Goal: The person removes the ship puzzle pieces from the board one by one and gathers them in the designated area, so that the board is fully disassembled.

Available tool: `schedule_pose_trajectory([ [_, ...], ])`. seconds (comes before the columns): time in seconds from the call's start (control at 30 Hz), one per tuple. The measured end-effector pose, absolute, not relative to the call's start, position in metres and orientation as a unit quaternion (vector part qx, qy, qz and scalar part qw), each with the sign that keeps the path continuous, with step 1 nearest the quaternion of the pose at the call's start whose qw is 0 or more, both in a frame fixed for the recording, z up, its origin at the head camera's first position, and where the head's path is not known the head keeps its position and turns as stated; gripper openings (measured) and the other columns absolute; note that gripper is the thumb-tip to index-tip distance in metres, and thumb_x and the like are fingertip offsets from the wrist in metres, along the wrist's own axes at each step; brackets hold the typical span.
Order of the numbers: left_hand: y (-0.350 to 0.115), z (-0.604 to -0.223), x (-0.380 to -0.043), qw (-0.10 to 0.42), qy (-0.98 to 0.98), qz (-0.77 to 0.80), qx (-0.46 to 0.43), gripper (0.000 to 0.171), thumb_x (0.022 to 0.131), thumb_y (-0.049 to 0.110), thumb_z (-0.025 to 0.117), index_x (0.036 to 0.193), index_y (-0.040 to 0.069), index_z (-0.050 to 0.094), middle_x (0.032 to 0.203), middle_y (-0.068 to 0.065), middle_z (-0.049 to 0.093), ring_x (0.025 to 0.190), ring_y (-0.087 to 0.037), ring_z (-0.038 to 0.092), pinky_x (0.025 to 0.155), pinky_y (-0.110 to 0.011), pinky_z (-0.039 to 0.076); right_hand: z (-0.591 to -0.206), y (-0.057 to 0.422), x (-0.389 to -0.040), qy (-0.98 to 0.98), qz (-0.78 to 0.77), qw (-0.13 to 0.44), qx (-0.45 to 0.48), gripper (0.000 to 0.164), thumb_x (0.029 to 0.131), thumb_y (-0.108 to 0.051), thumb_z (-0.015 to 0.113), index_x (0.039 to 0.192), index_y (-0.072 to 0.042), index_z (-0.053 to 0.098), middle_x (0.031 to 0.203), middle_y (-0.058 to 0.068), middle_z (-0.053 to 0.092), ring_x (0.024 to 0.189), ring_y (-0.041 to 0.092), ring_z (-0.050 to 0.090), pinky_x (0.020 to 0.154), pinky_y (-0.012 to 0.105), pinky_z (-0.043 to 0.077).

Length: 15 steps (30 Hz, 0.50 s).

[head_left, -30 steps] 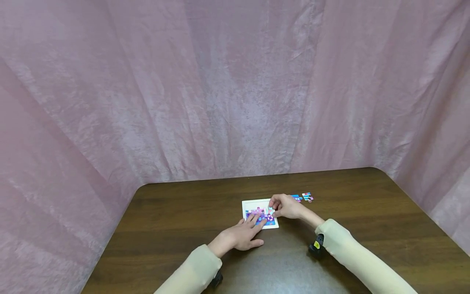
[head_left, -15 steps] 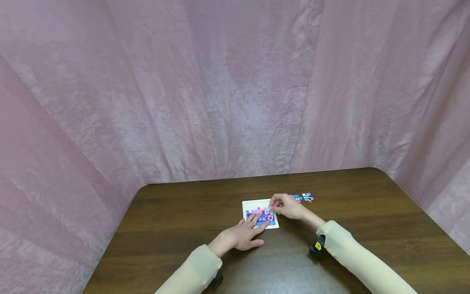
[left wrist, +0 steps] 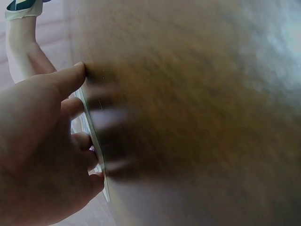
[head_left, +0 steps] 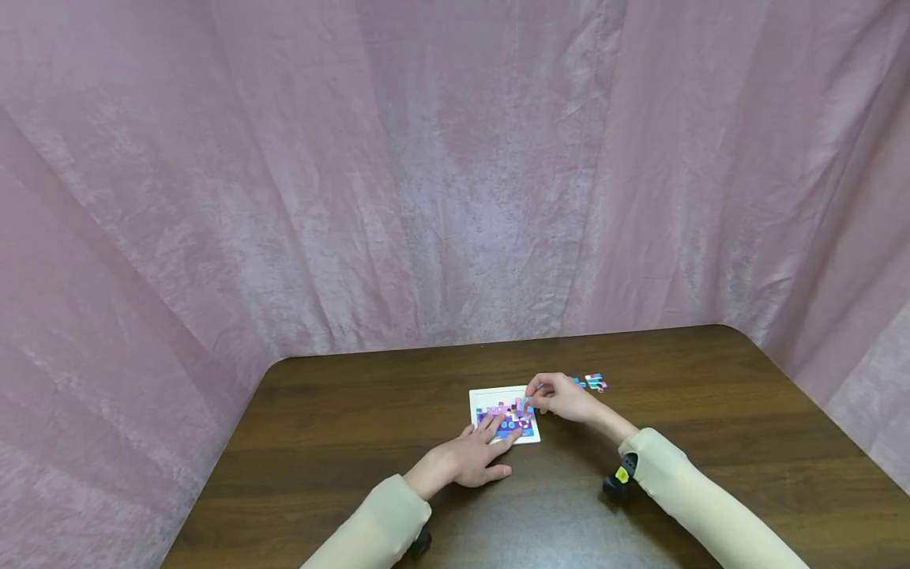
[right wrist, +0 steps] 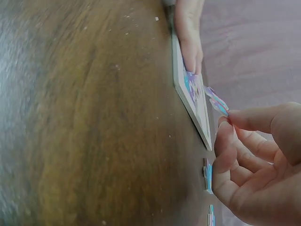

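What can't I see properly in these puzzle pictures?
Head view: part of the puzzle, covered by the left grip.
Head view: the picture on the held piece, too small; it is blurred in the right wrist view.
Head view: part of the nearer loose piece, behind the right grip.
Right wrist view: the end of the farther loose piece, cut off by the bottom edge.

2 arms (head_left: pixel 373 521) reach toward the far edge of the desk (head_left: pixel 320 442): left hand (head_left: pixel 472 458) palm down, right hand (head_left: pixel 566 397) pinching.
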<state>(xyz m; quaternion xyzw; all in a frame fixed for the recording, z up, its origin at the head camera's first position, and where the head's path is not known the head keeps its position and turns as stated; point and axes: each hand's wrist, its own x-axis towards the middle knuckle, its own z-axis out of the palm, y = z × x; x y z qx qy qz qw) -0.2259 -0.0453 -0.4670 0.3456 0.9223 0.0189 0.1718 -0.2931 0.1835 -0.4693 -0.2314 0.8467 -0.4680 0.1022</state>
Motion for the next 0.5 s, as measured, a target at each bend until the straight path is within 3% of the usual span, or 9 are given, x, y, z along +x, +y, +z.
schedule_pose_trajectory([
  [0.13, -0.046, -0.467, -0.226, 0.177, 0.922, 0.019, 0.344, 0.063, 0.100, 0.048, 0.042, 0.156, 0.030, 0.017, 0.164, -0.009, 0.009, 0.152, -0.026, 0.009, 0.120, -0.047, 0.022, -0.468, 0.190, -0.292, 0.848, -0.471, 0.113, -0.218, 0.015, 0.094, -0.007, 0.060, 0.103, 0.005, 0.061, 0.082, 0.020, 0.066, 0.069, 0.020, 0.058, 0.055, 0.025, 0.046],
  [0.5, -0.047, -0.468, -0.227, 0.179, 0.921, 0.026, 0.345, 0.063, 0.101, 0.048, 0.041, 0.156, 0.029, 0.016, 0.164, -0.009, 0.006, 0.152, -0.026, 0.006, 0.120, -0.047, 0.020, -0.470, 0.204, -0.293, 0.855, -0.468, 0.105, -0.198, 0.015, 0.095, -0.008, 0.058, 0.104, 0.005, 0.061, 0.078, 0.009, 0.066, 0.068, 0.016, 0.057, 0.056, 0.025, 0.046],
])
